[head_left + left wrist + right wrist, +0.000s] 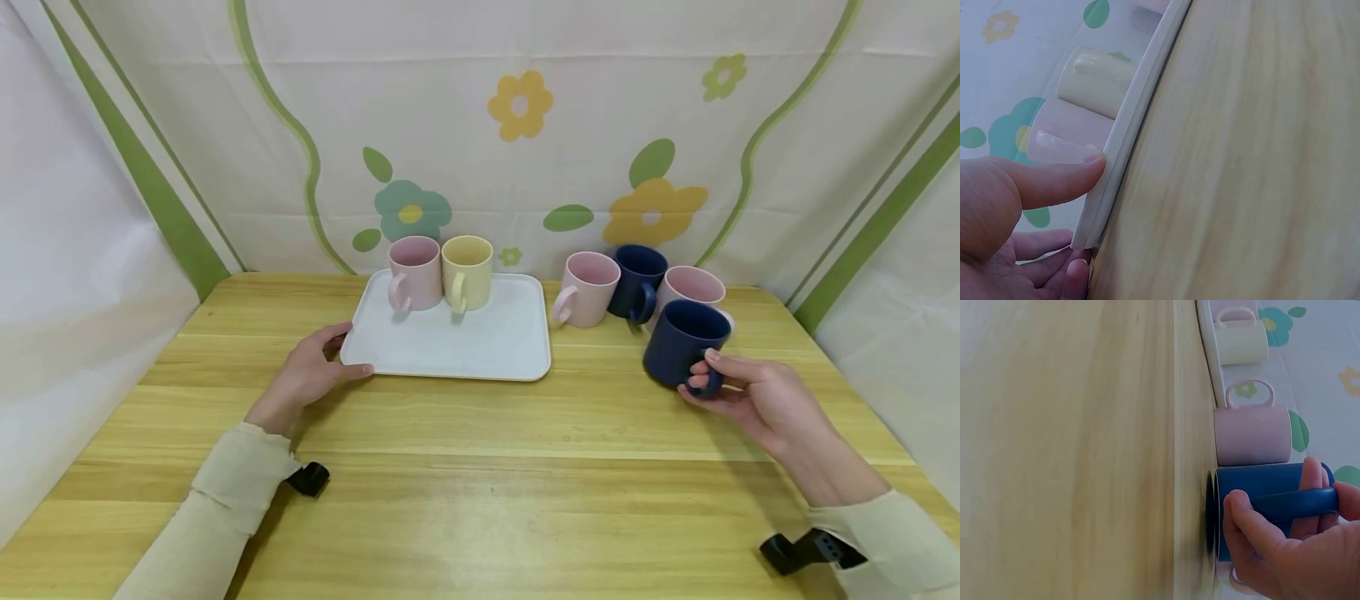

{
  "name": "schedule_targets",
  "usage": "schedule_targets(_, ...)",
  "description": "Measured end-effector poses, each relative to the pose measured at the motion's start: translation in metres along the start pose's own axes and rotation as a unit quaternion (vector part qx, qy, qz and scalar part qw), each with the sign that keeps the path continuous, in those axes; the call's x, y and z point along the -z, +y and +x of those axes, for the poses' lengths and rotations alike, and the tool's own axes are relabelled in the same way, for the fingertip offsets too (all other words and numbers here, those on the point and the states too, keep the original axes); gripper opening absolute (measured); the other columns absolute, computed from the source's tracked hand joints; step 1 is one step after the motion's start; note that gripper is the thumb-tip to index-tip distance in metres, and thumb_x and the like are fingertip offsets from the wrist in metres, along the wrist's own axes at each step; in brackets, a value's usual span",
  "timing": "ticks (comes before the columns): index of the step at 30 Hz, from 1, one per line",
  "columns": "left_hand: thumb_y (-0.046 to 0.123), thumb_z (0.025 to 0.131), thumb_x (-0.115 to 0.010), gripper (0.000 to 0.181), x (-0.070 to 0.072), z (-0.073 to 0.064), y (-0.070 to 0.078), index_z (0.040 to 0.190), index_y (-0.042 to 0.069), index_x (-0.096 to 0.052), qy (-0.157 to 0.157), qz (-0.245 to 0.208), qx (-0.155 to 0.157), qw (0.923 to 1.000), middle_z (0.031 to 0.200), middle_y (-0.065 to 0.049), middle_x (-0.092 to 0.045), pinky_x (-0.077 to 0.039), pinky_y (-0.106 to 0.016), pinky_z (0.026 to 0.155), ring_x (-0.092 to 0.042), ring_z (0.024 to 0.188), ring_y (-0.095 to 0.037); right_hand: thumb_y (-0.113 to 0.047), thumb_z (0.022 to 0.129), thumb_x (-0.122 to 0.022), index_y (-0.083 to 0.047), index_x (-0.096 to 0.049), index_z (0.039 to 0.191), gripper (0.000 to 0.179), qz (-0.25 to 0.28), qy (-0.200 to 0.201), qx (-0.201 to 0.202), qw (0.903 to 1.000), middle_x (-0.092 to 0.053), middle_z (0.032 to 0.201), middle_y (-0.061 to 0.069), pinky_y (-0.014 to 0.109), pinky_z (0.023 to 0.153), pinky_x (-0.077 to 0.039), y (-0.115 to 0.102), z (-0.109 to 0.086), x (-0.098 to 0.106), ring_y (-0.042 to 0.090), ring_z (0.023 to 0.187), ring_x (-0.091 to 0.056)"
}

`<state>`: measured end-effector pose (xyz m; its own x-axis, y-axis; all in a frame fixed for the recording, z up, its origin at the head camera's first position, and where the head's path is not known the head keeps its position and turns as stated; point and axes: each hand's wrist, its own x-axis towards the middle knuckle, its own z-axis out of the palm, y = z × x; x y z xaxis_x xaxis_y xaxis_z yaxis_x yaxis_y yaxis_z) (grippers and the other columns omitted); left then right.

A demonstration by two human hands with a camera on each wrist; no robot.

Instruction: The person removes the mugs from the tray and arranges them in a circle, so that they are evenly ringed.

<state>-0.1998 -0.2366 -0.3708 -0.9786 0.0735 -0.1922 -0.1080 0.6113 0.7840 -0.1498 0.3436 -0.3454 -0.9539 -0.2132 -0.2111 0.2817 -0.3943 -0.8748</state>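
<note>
My right hand grips the handle of a dark blue mug, which is upright and close over the table, in front of the right-hand mugs. In the right wrist view, a thin dark shadow lies along its base. My left hand holds the near left corner of a white tray, thumb on the front rim and fingers round the side. A pink mug and a pale yellow mug stand side by side at the tray's back, handles toward me.
Right of the tray, a pink mug, another dark blue mug and a second pink mug stand close together, the last partly hidden by the held mug. A flowered white curtain hangs behind the wooden table.
</note>
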Motion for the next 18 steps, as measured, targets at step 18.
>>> schedule_targets(18, 0.026, 0.094, -0.082, 0.098, 0.0006, -0.0006, 0.0001, 0.168, 0.0, -0.023, -0.003, -0.004, 0.004, 1.0, 0.168, -0.027, -0.036, -0.031, -0.062, 0.125, -0.036, 0.152, -0.046, -0.004, 0.111, -0.049, -0.001, -0.078, 0.102, 0.031, -0.001, 0.017, -0.027, 0.9995, -0.078, 0.096, 0.011, 0.044, 0.09, -0.066, 0.0011, -0.0019, 0.0081, 0.026, 0.092, -0.078)
